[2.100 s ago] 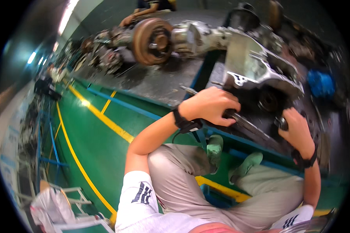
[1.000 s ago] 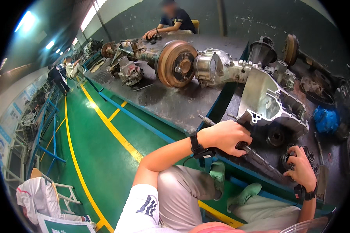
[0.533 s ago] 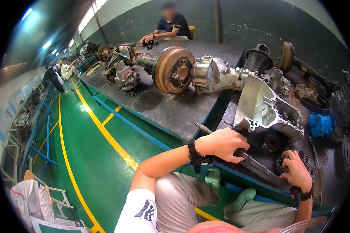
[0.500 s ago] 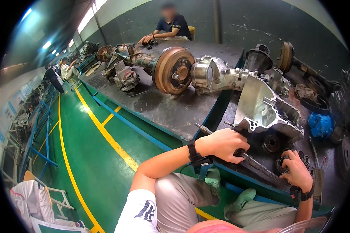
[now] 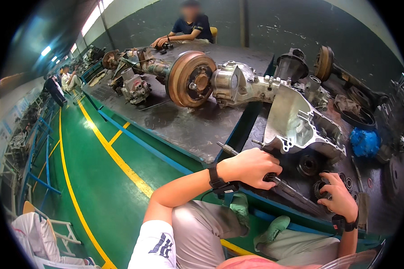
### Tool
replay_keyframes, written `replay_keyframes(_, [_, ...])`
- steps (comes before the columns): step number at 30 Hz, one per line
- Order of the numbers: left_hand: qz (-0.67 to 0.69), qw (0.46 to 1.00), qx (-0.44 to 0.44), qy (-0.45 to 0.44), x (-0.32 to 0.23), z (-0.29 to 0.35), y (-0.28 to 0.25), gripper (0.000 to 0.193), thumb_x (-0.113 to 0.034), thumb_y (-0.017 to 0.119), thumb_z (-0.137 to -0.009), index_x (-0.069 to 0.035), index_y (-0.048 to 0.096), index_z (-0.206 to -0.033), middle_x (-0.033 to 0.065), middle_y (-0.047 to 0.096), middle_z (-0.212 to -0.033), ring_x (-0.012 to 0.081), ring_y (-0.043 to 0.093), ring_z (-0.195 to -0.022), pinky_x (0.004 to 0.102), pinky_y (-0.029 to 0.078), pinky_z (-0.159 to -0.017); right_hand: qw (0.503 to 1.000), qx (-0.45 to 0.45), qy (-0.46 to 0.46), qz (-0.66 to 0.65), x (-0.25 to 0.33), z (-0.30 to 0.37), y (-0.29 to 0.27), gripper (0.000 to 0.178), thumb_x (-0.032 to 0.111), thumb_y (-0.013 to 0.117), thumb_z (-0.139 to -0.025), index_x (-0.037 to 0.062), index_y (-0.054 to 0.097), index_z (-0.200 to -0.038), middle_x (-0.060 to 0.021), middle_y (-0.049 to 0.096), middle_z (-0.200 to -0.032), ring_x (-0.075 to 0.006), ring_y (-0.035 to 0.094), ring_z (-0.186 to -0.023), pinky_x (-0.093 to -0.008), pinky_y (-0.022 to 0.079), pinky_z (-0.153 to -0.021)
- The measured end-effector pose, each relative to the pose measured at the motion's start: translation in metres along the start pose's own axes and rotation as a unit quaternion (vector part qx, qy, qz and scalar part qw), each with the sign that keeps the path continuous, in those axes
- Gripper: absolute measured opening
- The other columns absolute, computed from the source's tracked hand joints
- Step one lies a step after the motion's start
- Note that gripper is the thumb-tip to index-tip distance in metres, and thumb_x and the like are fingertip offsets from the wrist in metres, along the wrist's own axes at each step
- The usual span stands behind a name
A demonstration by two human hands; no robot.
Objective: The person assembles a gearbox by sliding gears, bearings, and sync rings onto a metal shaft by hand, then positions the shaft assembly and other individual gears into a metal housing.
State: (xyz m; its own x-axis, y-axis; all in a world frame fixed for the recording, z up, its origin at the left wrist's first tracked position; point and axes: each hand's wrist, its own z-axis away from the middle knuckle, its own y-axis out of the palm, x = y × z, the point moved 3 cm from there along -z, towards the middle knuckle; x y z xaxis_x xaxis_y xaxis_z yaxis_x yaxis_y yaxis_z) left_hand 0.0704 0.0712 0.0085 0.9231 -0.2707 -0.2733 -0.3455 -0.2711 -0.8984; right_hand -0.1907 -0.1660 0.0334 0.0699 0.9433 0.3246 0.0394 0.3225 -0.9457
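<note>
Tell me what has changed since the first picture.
The view has tilted up, bringing more of the co-worker into sight. The right hand has its fingers spread wider at the dark gear, its thumb closer to the lower end of the metal shaft. The left hand still grips the shaft; the open housing stays put.

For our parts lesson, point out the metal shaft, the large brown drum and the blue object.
Metal shaft (image 5: 294, 192), head view: exposed lower stretch.
Large brown drum (image 5: 185, 80), head view: brown face.
Blue object (image 5: 365, 143), head view: middle.
</note>
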Motion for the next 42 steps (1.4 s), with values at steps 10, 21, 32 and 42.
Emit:
replay_keyframes(10, [0.011,1.000,0.005,-0.015,0.001,-0.006,-0.001,0.032,-0.038,0.078,-0.092,-0.009,0.074,-0.107,0.0084,0.070,-0.095,0.0345,0.072,-0.094,0.0476,0.058,-0.076,1.000,-0.011,-0.023,0.009,0.001,0.004,0.002,0.033,0.009,0.094,-0.074,-0.0037,0.077,-0.099,-0.0199,0.063,-0.153,-0.0420,0.054,-0.144,-0.0472,0.048,-0.120])
replay_keyframes(21, [0.001,1.000,0.019,-0.024,-0.003,-0.003,-0.001,0.032,-0.038,0.078,-0.094,-0.009,0.075,-0.108,0.0092,0.071,-0.096,0.0353,0.072,-0.094,0.0472,0.058,-0.077,0.998,-0.020,-0.049,0.020,0.009,0.004,0.005,0.029,0.002,0.088,-0.078,-0.0042,0.070,-0.099,-0.0205,0.064,-0.145,-0.0431,0.055,-0.139,-0.0489,0.047,-0.117])
replay_keyframes(32, [0.002,0.999,0.019,-0.043,-0.004,-0.007,-0.001,0.032,-0.037,0.080,-0.091,-0.009,0.077,-0.108,0.0103,0.073,-0.096,0.0376,0.072,-0.092,0.0480,0.057,-0.079,1.000,-0.026,-0.006,0.013,0.001,0.019,0.009,0.032,0.005,0.087,-0.082,-0.0032,0.078,-0.112,-0.0208,0.062,-0.153,-0.0399,0.056,-0.141,-0.0466,0.047,-0.119])
replay_keyframes(42, [0.025,0.999,0.022,-0.033,-0.005,-0.005,-0.001,0.030,-0.030,0.082,-0.087,-0.006,0.079,-0.105,0.0138,0.077,-0.101,0.0386,0.075,-0.093,0.0450,0.061,-0.082,0.992,-0.066,-0.013,-0.111,-0.037,0.019,0.034,0.028,-0.002,0.087,-0.080,0.0004,0.067,-0.099,-0.0192,0.063,-0.149,-0.0420,0.058,-0.138,-0.0461,0.048,-0.115])
